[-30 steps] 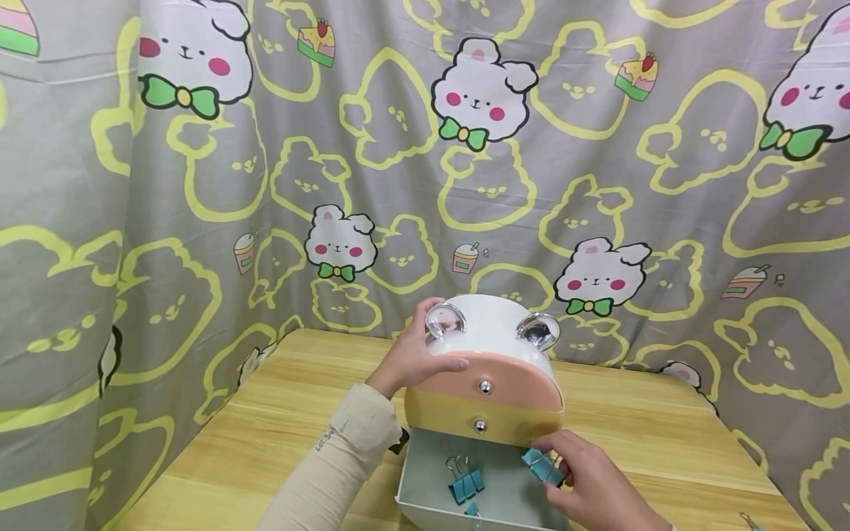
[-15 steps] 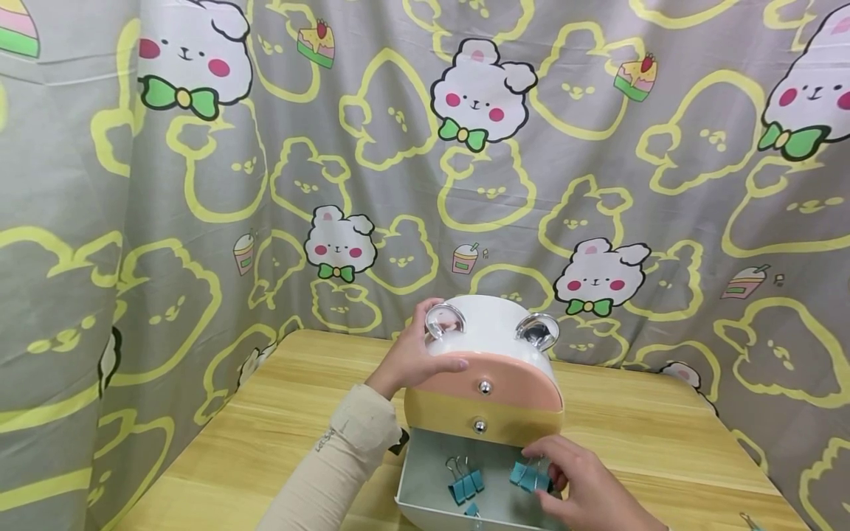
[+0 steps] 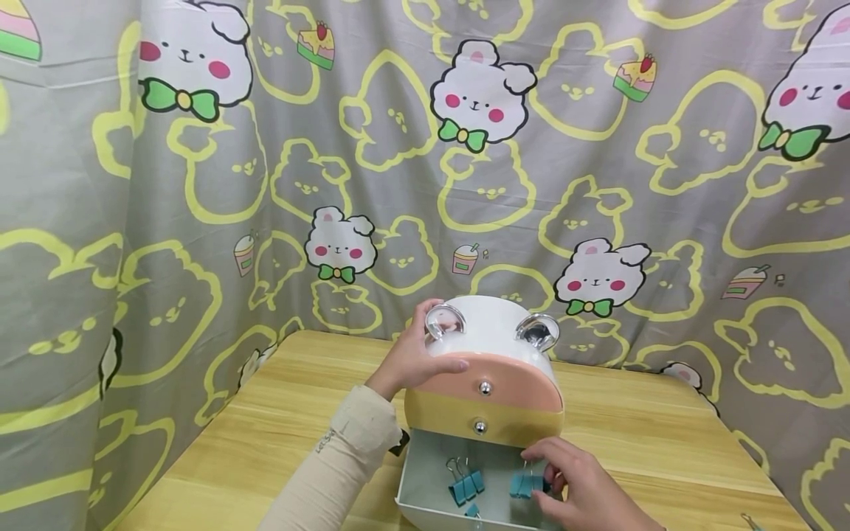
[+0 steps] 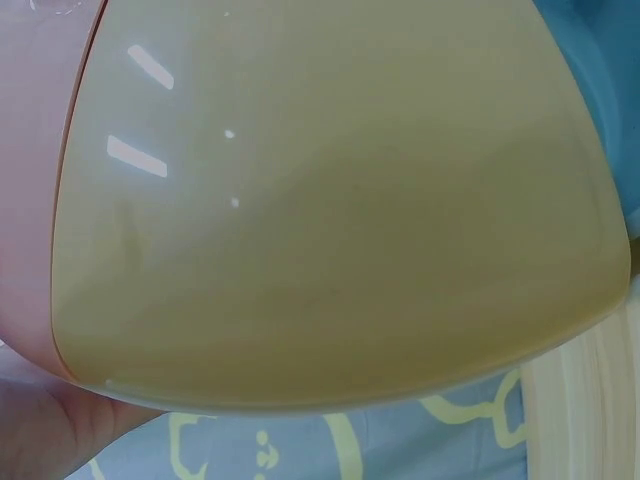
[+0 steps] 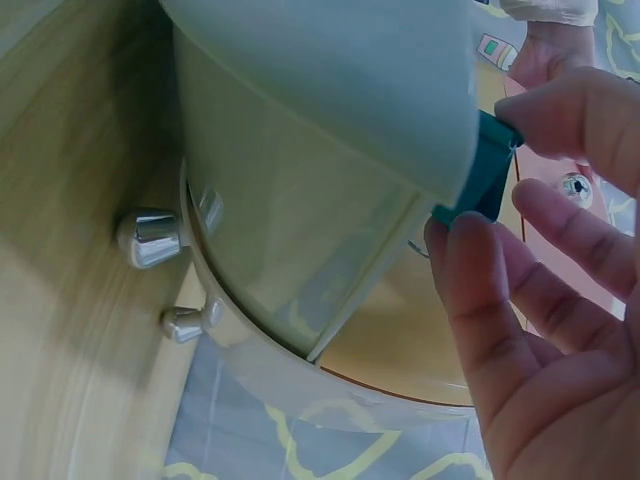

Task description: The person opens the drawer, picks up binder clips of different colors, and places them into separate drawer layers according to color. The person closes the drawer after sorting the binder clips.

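Note:
A rounded desktop drawer organizer (image 3: 494, 328) with silver ears stands on the table, its pink and yellow drawers closed. The pale bottom drawer (image 3: 425, 461) is pulled out. My left hand (image 3: 415, 354) grips the organizer's upper left side, thumb across the pink front. Over the right part of the open drawer, my right hand (image 3: 587, 483) pinches a teal binder clip (image 5: 487, 165) between thumb and fingers, its wire handles upward in the head view. Inside the drawer lie another teal binder clip (image 3: 467, 487) and a smaller one (image 3: 473, 510), partly cut off by the frame.
The wooden table (image 3: 644, 413) spreads to both sides. Near its right front edge a wire-handled clip (image 3: 750, 522) is partly visible. A patterned curtain (image 3: 398, 162) hangs behind and at the sides. Silver feet (image 5: 150, 238) support the organizer.
My right hand has moved slightly left and lower into the drawer, and the binder clip has turned from tilted to level with its handles up. The left hand stays put.

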### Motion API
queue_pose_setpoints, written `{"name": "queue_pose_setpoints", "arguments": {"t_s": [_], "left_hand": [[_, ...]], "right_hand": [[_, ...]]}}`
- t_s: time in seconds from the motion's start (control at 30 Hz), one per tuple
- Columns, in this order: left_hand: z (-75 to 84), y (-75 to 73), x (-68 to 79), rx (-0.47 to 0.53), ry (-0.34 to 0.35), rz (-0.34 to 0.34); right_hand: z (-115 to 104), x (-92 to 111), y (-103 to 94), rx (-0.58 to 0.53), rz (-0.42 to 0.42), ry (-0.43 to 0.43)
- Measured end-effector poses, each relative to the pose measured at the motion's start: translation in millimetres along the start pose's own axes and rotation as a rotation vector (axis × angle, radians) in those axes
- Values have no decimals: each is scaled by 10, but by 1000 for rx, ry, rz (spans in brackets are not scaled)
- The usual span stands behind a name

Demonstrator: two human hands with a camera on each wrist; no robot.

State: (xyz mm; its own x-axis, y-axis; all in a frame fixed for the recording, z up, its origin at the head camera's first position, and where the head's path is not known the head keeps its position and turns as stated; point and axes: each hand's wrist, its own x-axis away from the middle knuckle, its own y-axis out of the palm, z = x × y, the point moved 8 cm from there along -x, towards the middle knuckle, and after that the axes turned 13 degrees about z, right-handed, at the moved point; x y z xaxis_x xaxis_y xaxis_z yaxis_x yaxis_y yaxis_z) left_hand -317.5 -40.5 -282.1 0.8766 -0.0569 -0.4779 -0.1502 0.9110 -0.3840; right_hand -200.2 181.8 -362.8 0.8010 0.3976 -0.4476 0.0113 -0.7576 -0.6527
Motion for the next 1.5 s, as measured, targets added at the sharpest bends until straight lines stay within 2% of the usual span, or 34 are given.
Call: {"name": "queue_pose_setpoints", "arguments": {"t_s": [0.13, 0.3, 0.4, 0.77, 0.87, 1.03, 1.17, 1.33, 1.43, 1.5], "left_hand": [[-12, 7, 3, 2, -1, -1], [-25, 15, 5, 0, 0, 0], [-25, 14, 6, 1, 0, 0], [-39, 16, -3, -3, 0, -3], [-37, 15, -8, -3, 2, -5], [-31, 7, -12, -4, -2, -3], [-28, 4, -13, -8, -3, -2], [-25, 8, -13, -7, -3, -4], [-29, 8, -11, -8, -7, -4], [-25, 7, -8, -7, -7, -5]], "right_hand": [[-8, 4, 2, -5, 14, -27], [47, 12, 26, -13, -14, 56], [49, 12, 31, -20, -16, 77], [-36, -3, 13, 30, 73, -69], [-35, -11, -1, 57, 81, -56], [-1, -28, -15, 92, 55, 14], [22, -12, -40, 113, 68, 2], [50, 40, -114, 145, 145, -79], [85, 90, -181, 169, 227, -151], [140, 124, -231, 195, 280, -166]]}}
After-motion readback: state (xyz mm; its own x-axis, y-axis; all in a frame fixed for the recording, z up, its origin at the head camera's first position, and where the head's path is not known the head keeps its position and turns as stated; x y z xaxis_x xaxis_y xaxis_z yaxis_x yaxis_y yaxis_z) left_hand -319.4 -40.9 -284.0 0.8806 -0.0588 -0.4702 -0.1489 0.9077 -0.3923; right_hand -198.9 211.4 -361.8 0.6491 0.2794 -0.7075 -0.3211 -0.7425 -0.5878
